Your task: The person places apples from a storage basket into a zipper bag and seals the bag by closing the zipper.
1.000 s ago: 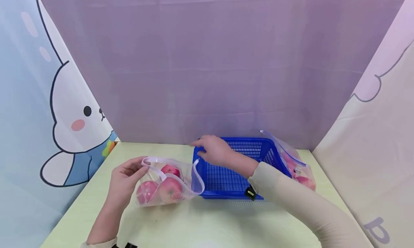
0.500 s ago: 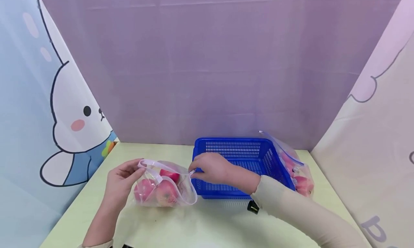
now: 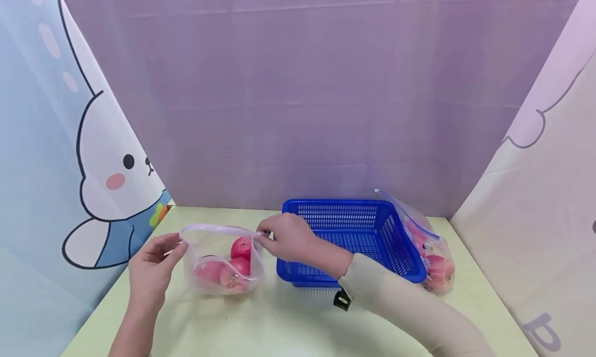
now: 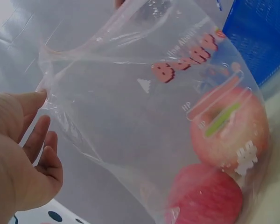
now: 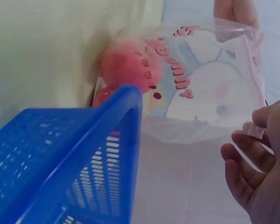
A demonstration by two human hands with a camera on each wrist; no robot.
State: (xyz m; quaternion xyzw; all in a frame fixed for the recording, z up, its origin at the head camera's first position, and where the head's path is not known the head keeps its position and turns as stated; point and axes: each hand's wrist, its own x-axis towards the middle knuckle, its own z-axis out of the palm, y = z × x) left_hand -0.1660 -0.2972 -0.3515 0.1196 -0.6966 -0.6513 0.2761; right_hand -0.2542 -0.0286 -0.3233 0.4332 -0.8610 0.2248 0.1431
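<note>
A clear printed zip bag (image 3: pixel 219 243) with several red apples (image 3: pixel 241 248) inside stands on the table at the left. My left hand (image 3: pixel 152 266) pinches the left corner of its white-rimmed mouth between thumb and fingers. At the opposite corner, my right hand (image 3: pixel 291 238) pinches the slider end of the rim, seen close up in the right wrist view as a small clear tab (image 5: pixel 253 129). Between the hands the mouth is drawn out wide, with its front edge sagging. In the left wrist view two apples (image 4: pixel 229 128) show low in the bag.
Just right of the bag stands a blue plastic basket (image 3: pixel 335 283), partly behind my right forearm. A second zip bag of apples (image 3: pixel 437 269) with a blue seal leans against the basket's right side. A purple curtain (image 3: pixel 298 98) hangs behind the table.
My right hand has come down from above the basket's left edge and taken the bag's right corner. My left hand has moved left, stretching the mouth, and the bag has shifted left.
</note>
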